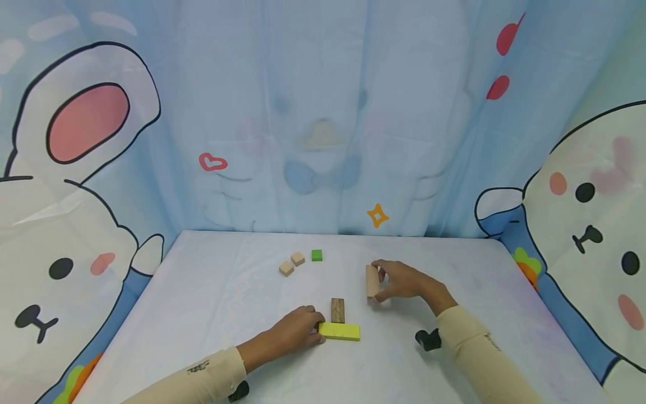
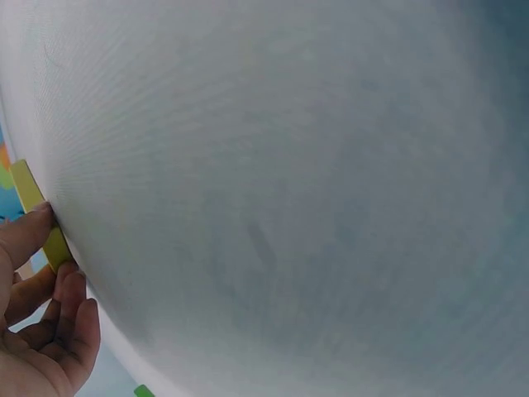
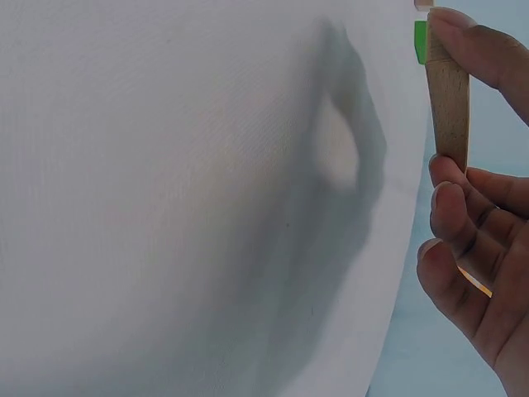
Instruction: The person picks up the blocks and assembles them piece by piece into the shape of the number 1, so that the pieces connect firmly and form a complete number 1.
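Note:
My left hand (image 1: 292,331) pinches the left end of a flat yellow block (image 1: 343,331) lying crosswise on the table. In the left wrist view, thumb and fingers grip that yellow block (image 2: 30,187) on either side. Behind it a dark brown wooden block (image 1: 338,310) points away, its near end up against the yellow one. To the right, my right hand (image 1: 404,279) holds a plain light wooden block (image 1: 372,281) end to end between thumb and fingers. The right wrist view shows this wooden block (image 3: 450,112) held above the table, the hand's shadow falling on the cloth.
Two small plain wooden cubes (image 1: 286,269) and a green cube (image 1: 317,256) sit toward the back of the white-covered table (image 1: 227,292). A blue curtain (image 1: 323,84) with cartoon prints hangs behind the table's far edge.

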Available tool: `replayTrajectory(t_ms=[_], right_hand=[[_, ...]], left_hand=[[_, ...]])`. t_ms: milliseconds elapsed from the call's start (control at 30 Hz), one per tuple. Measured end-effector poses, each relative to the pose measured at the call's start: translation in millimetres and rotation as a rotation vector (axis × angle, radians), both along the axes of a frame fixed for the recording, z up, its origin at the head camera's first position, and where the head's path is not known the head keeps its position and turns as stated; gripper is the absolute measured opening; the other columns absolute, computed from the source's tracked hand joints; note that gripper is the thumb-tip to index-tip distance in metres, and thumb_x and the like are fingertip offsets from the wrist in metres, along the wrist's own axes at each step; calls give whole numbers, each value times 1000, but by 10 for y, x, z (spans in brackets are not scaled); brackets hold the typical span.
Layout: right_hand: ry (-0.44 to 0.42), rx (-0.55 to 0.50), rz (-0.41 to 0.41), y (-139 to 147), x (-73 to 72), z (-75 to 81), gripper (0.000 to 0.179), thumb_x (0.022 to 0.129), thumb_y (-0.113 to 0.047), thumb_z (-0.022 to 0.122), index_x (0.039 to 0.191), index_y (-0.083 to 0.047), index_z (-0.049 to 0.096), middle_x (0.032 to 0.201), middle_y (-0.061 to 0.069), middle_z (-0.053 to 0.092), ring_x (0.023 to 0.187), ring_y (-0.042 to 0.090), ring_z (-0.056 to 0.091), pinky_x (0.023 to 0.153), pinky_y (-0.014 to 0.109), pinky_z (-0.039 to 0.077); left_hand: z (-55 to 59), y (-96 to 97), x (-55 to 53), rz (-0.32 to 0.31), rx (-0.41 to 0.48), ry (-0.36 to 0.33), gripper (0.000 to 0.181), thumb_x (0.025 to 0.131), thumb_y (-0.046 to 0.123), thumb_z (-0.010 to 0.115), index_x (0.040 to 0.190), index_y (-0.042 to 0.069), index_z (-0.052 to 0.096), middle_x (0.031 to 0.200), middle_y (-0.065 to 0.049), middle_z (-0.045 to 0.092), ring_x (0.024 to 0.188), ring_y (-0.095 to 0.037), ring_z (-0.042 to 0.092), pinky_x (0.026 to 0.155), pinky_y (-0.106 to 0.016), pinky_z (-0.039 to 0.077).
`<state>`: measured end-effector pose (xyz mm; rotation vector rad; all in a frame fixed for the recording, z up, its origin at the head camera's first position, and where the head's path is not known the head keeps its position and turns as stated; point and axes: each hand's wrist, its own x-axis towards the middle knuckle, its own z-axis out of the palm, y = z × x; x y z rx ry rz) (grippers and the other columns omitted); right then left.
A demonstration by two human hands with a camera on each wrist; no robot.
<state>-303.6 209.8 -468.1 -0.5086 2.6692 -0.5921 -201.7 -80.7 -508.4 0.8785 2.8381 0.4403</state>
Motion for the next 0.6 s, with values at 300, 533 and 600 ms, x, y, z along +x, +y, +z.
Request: replayTrajectory(t_ms=[300,533,600], right_hand=[[6,0,18,-104,-29,-8,96,70,-41,90,146,-4,45,106,2,60,90,18,52,73,32,46],[11,0,31,-185,-50,-24,97,70,-44,90,146,-4,45,106,1,60,91,18,53,74,32,47],[11,3,33,-206,-59,-29,97,70,-45,90,147,-5,45,107,2,61,91,18,53,75,33,48]], left_hand=[[23,20,6,8,-15,14,34,87,30,80,114,10,73,93,6,66,78,1,50,72,-17,48],[42,25,19,15,-29,12,34,87,30,80,114,11,73,94,6,66,77,1,49,71,-16,48],[46,26,21,18,-30,10,34,86,30,80,114,11,73,94,6,66,77,1,50,71,-16,48]])
